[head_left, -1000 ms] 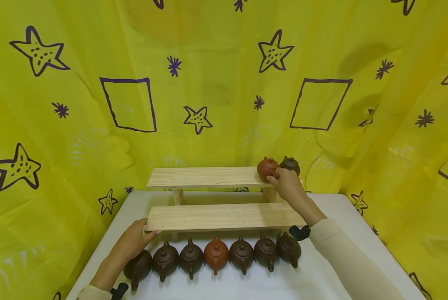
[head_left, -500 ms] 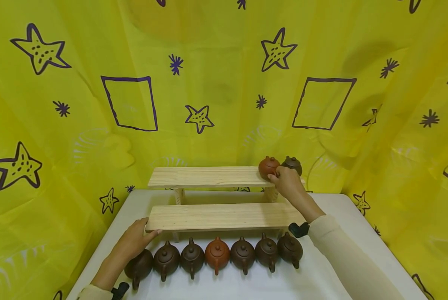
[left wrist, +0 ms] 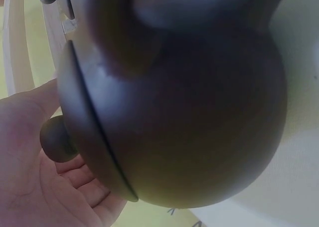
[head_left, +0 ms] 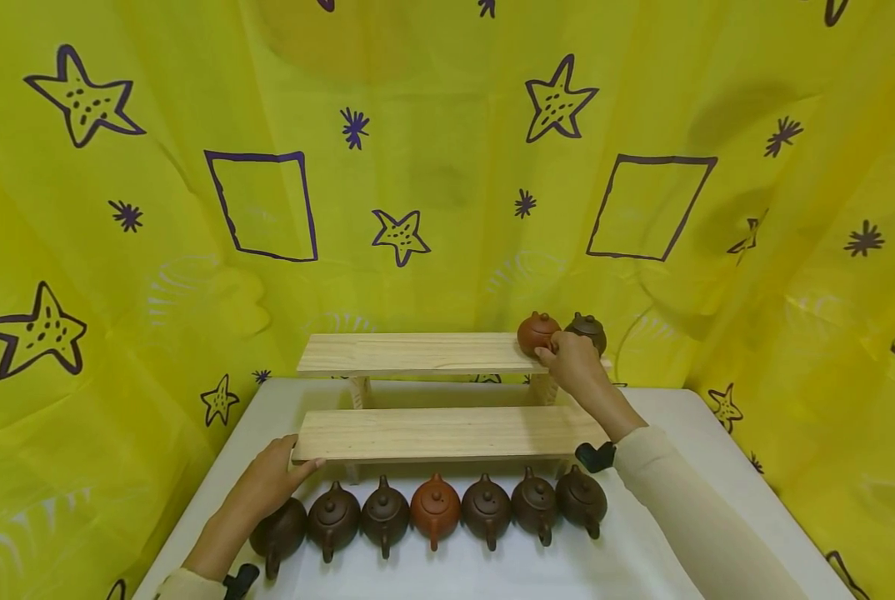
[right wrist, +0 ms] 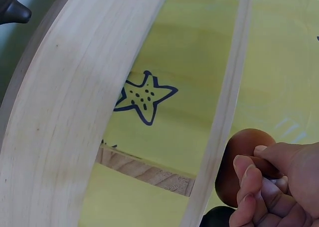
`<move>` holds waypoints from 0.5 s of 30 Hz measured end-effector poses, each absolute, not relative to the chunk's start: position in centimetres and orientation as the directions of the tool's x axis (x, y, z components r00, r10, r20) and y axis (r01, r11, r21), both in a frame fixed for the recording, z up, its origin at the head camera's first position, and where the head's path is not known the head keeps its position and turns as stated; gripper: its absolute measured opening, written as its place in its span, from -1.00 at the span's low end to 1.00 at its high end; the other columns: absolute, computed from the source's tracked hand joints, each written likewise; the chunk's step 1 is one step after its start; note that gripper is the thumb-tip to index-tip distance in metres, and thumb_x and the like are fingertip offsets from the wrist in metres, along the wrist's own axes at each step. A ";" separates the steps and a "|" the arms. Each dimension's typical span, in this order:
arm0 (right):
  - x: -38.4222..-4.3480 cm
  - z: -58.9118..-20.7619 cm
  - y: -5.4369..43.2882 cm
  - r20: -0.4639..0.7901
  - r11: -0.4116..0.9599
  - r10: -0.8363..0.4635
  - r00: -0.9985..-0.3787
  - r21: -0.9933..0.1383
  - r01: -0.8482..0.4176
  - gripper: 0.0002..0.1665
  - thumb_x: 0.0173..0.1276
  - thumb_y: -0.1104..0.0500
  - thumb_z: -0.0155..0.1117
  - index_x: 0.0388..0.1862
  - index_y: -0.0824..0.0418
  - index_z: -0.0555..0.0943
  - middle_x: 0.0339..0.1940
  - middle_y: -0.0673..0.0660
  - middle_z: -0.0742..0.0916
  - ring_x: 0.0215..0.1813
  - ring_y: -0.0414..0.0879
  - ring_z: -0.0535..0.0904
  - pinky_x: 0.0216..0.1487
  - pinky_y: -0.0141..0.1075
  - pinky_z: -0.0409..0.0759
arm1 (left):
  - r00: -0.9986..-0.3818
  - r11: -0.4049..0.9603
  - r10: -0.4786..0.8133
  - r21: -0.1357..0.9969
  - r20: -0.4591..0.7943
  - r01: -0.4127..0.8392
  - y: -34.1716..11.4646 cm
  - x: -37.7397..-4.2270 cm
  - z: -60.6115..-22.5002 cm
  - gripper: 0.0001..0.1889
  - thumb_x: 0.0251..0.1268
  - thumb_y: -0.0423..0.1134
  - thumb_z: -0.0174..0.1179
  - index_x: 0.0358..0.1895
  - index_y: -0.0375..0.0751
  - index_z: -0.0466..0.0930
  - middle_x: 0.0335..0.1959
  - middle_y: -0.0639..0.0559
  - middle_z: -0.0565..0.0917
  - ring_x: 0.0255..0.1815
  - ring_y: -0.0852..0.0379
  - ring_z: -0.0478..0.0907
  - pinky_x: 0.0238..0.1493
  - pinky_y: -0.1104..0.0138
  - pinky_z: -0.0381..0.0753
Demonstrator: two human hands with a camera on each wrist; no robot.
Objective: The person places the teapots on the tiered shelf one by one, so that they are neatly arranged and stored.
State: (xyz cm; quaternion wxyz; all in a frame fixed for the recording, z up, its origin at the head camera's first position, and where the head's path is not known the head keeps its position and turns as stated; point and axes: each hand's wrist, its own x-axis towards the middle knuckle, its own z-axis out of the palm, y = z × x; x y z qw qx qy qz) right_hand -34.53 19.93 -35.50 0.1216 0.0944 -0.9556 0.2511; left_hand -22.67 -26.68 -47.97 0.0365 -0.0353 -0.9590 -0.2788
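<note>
My right hand [head_left: 577, 365] pinches the handle of a reddish-brown teapot [head_left: 535, 335] at the right part of the upper wooden shelf [head_left: 417, 352]. In the right wrist view, thumb and fingers close on that handle, and the teapot [right wrist: 230, 174] is partly hidden by the hand. A dark brown teapot [head_left: 587, 326] sits close to its right. My left hand [head_left: 269, 482] rests against the left end of the lower wooden shelf [head_left: 447, 433], thumb along the front edge. Just below it is a dark teapot [head_left: 281, 533], which looms large in the left wrist view.
In front of the lower shelf, several teapots stand in a row on the white table [head_left: 507, 571], spouts toward the shelf; one is reddish-brown [head_left: 435, 504], the others dark. A yellow patterned curtain [head_left: 447, 167] hangs behind and on both sides.
The view shifts slightly. Both hands keep their places, and the reddish-brown teapot stays at the same spot on the upper shelf.
</note>
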 end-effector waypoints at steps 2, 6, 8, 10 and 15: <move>-34.6 -35.6 20.0 0.276 0.856 -0.119 -0.954 -0.458 -0.240 -0.46 0.59 0.18 0.30 -0.61 0.19 0.31 -0.65 0.03 0.34 -0.55 -0.07 0.34 -0.49 -0.28 0.26 | -0.995 0.841 0.048 0.534 0.090 0.089 -26.7 -22.7 -47.9 -0.23 0.49 0.03 0.33 0.35 -0.69 0.39 0.25 -0.59 0.56 0.34 -0.51 0.50 0.34 -0.28 0.48; -34.7 -35.7 20.0 0.265 0.856 -0.124 -0.956 -0.459 -0.238 -0.46 0.59 0.18 0.28 -0.60 0.18 0.30 -0.65 0.03 0.33 -0.56 -0.08 0.31 -0.49 -0.28 0.25 | -0.996 0.838 0.043 0.539 0.081 0.080 -26.7 -22.7 -47.9 -0.22 0.49 0.04 0.33 0.35 -0.68 0.39 0.26 -0.58 0.56 0.34 -0.50 0.50 0.34 -0.28 0.48; -34.8 -35.7 20.0 0.257 0.861 -0.123 -0.958 -0.453 -0.232 -0.46 0.60 0.18 0.28 -0.60 0.18 0.29 -0.65 0.03 0.33 -0.57 -0.09 0.30 -0.49 -0.28 0.25 | -0.996 0.838 0.040 0.541 0.076 0.075 -26.7 -22.7 -47.9 -0.21 0.49 0.06 0.32 0.36 -0.68 0.39 0.27 -0.57 0.55 0.35 -0.50 0.50 0.34 -0.28 0.48; -34.8 -35.8 19.9 0.249 0.866 -0.123 -0.961 -0.446 -0.227 -0.46 0.61 0.17 0.27 -0.60 0.18 0.29 -0.65 0.03 0.33 -0.57 -0.09 0.29 -0.48 -0.28 0.24 | -0.997 0.839 0.038 0.540 0.073 0.071 -26.7 -22.7 -47.9 -0.20 0.49 0.08 0.32 0.37 -0.67 0.38 0.27 -0.57 0.55 0.35 -0.49 0.50 0.34 -0.27 0.49; -34.9 -35.8 19.9 0.229 0.866 -0.115 -0.967 -0.453 -0.210 -0.45 0.61 0.16 0.27 -0.60 0.18 0.28 -0.65 0.03 0.32 -0.58 -0.09 0.29 -0.50 -0.28 0.24 | -0.996 0.835 0.042 0.545 0.075 0.076 -26.7 -22.7 -47.9 -0.21 0.49 0.07 0.32 0.36 -0.66 0.40 0.27 -0.56 0.56 0.34 -0.49 0.51 0.33 -0.27 0.49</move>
